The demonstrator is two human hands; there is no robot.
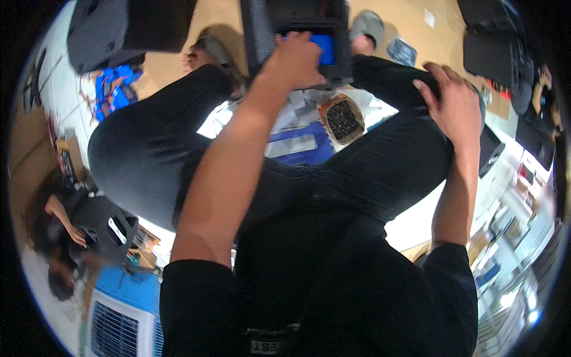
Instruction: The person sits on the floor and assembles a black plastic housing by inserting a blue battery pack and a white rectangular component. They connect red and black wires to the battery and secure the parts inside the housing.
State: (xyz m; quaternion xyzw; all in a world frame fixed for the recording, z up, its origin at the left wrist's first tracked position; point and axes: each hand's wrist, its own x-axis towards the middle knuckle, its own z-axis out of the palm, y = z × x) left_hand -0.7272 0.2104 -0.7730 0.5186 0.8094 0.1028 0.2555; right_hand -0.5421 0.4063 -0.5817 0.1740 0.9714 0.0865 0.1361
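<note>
My left hand (294,61) reaches into a recess in a black, boxy cabinet (259,35) that stands between my feet. Inside the recess, a bright blue block (324,49) shows beside the hand, its kind unclear. The fingers are blurred and their tips partly hidden, so whether they grip the block or only touch it is unclear. On my right knee rests my right hand (449,104), its fingers spread and nothing in them. Below the cabinet lies a small open carton (325,113) full of small black pieces, likely screws, beside a blue plastic frame (318,153).
More black cabinets (128,27) stand at the far left and far right (491,56). Blue wired packs (116,89) lie on the floor left of my knee. A dark plastic packet (402,52) lies near my right foot. Another person (62,220) works at the lower left, near a blue-and-white cooler (125,297).
</note>
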